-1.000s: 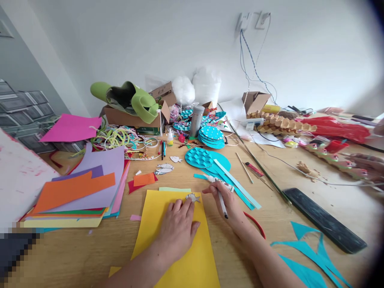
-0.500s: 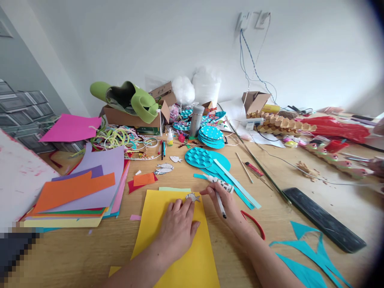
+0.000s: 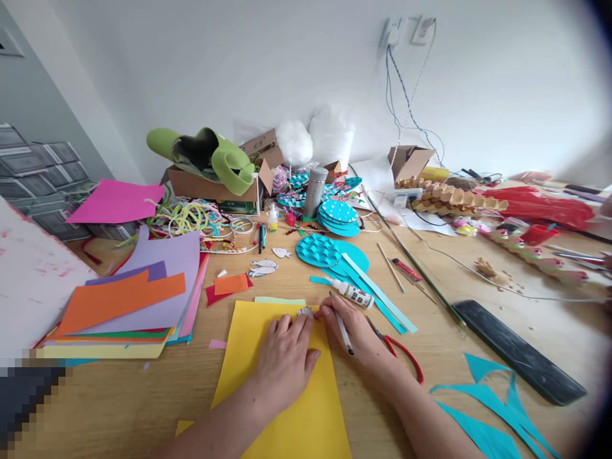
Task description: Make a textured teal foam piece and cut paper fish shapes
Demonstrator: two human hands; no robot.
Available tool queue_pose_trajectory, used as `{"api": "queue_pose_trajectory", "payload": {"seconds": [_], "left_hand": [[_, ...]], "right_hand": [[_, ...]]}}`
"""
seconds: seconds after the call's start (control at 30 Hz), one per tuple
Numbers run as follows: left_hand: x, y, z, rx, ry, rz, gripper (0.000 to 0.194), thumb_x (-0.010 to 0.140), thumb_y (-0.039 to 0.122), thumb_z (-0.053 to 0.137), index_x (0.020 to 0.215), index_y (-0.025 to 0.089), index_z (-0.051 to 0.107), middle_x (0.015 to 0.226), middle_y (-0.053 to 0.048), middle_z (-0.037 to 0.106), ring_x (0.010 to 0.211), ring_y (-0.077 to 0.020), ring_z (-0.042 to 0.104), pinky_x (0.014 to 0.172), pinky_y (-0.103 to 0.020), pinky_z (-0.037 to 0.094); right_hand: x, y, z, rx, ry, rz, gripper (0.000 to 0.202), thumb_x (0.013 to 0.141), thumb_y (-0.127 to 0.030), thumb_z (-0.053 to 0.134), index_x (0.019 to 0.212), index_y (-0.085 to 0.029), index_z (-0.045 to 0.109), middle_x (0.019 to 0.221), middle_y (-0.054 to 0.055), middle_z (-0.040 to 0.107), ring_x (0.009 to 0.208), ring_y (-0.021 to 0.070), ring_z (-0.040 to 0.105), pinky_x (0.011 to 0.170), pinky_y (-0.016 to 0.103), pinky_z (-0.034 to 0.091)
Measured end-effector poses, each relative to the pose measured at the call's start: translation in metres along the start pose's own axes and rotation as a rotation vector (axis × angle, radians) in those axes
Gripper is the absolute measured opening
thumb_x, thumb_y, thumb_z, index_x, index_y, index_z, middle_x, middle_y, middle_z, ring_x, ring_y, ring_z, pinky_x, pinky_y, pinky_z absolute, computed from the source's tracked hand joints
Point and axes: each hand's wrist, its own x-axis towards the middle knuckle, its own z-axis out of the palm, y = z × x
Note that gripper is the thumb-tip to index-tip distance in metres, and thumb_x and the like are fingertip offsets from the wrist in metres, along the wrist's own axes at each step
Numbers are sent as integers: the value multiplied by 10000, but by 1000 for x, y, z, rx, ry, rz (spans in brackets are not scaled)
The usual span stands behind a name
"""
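Note:
My left hand (image 3: 285, 360) lies flat on a yellow sheet of paper (image 3: 306, 421). Its fingertips press on a small grey paper fish cutout (image 3: 304, 311) near the sheet's top edge, partly covering it. Beside it, my right hand (image 3: 351, 328) grips a white pen (image 3: 342, 331) with a dark end turned toward me. Its fingertips are at the fish's tail end, where the pen's tip is hidden. A white glue bottle (image 3: 354, 293) lies just beyond this hand, and red-handled scissors (image 3: 406, 358) rest partly behind its wrist. Other fish cutouts (image 3: 262, 268) lie farther back.
Stacked coloured paper (image 3: 119, 312) stands at the left. Blue paper discs (image 3: 329, 252) and strips (image 3: 377, 290) lie beyond my hands. A dark slab (image 3: 516, 350) and blue scraps (image 3: 482, 421) are at right. A green-stuffed cardboard box (image 3: 215, 188) and metal flask (image 3: 315, 192) stand behind.
My right hand has moved left and slightly down, bringing its fingers and the pen up to the fish's tail. My left hand stays on the sheet. The view has shifted slightly.

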Motion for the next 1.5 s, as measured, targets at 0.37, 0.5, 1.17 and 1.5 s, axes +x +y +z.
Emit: {"api": "queue_pose_trajectory", "payload": {"seconds": [0.37,0.5,1.17,1.5], "left_hand": [[0,4,2,56,24,-12,381,936,332,466,1283,183,515,1314,-81,542,988,-256,491,844,-437,422],[-1,3,7,74,34,-16,433,945,334,444,1339,157,481,1427,-76,467,1027,-266,483,845,-445,418],[-2,5,4,18,25,-26,477,934,358,468,1368,158,469,1334,-91,549,1029,-275,486,849,-453,439],[-2,4,3,15,35,-17,445,936,354,468,1337,165,501,1315,-87,559,1008,-272,492,833,-444,431]], "right_hand": [[26,0,0,389,187,117,498,908,-560,420,591,-201,556,766,90,688,748,198,621,673,313,484],[40,-8,15,385,189,165,510,831,-622,507,524,-215,494,632,59,618,616,181,581,530,281,437],[41,8,45,224,148,170,330,879,-504,493,712,-219,494,626,12,611,578,173,566,570,287,433],[40,5,42,197,105,165,323,888,-487,476,712,-216,494,635,24,628,567,173,569,559,289,429]]}}
